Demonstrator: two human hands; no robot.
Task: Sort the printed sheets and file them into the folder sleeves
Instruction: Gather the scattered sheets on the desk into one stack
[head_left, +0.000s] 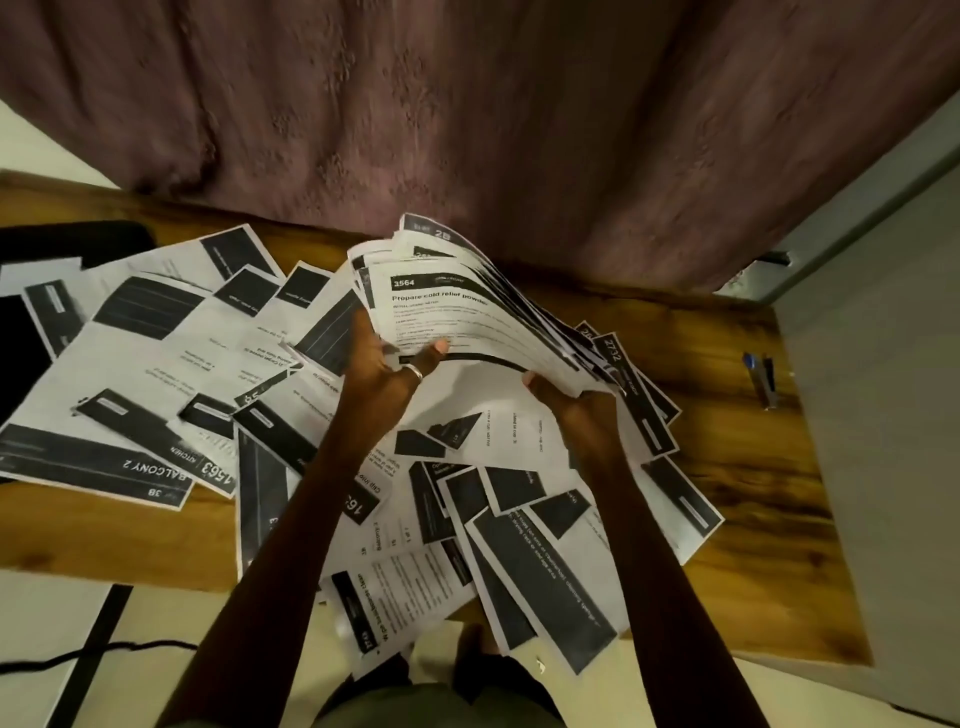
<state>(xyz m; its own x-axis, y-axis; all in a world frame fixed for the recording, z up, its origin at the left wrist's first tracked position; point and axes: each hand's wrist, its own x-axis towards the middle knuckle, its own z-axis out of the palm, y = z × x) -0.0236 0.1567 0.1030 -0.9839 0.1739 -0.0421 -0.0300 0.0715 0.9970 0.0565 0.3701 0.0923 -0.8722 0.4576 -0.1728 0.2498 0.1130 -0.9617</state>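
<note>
A thick stack of printed sheets (457, 306) is lifted above the wooden table (737, 467), its top page headed "3564". My left hand (387, 364), a ring on one finger, grips the stack's near left edge with the thumb on top. My right hand (569, 397) grips the stack's near right corner from below. Many loose printed sheets (150, 364) with black header bars lie scattered and overlapping across the table, some hanging over its near edge. A black folder (21, 332) shows partly at the far left, mostly covered by sheets.
A pen (761, 376) lies on the bare wood at the right. A mauve curtain (467, 104) hangs behind the table. A grey wall (883, 415) borders the table's right end. A black cable (78, 654) runs over the floor at lower left.
</note>
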